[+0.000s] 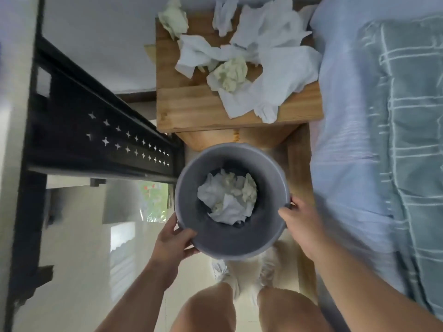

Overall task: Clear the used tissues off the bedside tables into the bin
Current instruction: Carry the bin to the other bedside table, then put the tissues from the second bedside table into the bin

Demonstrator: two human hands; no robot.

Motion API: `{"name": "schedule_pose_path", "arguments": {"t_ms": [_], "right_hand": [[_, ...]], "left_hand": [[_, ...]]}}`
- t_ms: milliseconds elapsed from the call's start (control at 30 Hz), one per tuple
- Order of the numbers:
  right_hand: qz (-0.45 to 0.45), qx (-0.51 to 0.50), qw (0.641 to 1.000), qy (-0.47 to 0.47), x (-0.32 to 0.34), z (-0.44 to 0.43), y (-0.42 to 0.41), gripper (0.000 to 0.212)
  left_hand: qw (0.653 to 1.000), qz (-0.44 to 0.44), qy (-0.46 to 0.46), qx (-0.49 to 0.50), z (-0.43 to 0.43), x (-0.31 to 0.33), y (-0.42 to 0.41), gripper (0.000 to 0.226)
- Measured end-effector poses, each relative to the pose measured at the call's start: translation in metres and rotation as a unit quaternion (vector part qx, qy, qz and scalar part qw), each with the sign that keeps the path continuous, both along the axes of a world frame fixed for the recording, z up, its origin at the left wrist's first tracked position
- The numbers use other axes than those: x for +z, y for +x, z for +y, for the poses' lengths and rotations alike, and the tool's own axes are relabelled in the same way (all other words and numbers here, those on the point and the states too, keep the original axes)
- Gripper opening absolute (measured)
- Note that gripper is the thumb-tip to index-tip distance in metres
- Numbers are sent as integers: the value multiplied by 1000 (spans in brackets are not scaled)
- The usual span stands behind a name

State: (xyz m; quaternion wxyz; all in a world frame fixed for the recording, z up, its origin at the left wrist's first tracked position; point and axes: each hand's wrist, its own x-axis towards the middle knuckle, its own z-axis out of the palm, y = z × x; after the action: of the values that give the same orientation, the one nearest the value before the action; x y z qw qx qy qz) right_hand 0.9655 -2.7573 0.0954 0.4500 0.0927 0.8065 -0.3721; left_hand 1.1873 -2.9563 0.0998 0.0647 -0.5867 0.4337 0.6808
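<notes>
I hold a round grey bin (268, 168) in front of me, just below the front edge of a wooden bedside table (191, 109). My left hand (173, 240) grips the bin's near-left rim and my right hand (298, 220) grips its right rim. Crumpled white and pale yellow tissues (229, 196) lie at the bottom of the bin. On the table, several used tissues (261, 68) are spread across the top, white ones with a yellowish ball (231, 73) in the middle and another yellowish wad (173, 19) at the far left corner.
A bed with pale blue sheet and grey-green checked blanket (395, 140) runs along the right. A black metal frame (96, 130) with star cut-outs stands at the left. Glossy pale floor tiles (79, 259) lie below, with my legs and white shoes (244, 274) under the bin.
</notes>
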Motion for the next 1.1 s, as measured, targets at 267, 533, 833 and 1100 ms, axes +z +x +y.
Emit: {"name": "schedule_pose_path", "arguments": {"t_ms": [267, 533, 833, 1100], "right_hand": [[24, -15, 1000, 0, -137, -23, -20, 25], [11, -9, 1000, 4, -183, -47, -36, 31], [20, -80, 996, 19, -96, -37, -26, 48], [21, -76, 996, -41, 87, -48, -61, 14]], "left_hand": [[999, 10, 1, -50, -29, -129, -18, 58], [1000, -4, -5, -2, -39, -176, -25, 49], [979, -110, -172, 24, -24, -84, -38, 51], [996, 9, -85, 0, -11, 80, -78, 23]]}}
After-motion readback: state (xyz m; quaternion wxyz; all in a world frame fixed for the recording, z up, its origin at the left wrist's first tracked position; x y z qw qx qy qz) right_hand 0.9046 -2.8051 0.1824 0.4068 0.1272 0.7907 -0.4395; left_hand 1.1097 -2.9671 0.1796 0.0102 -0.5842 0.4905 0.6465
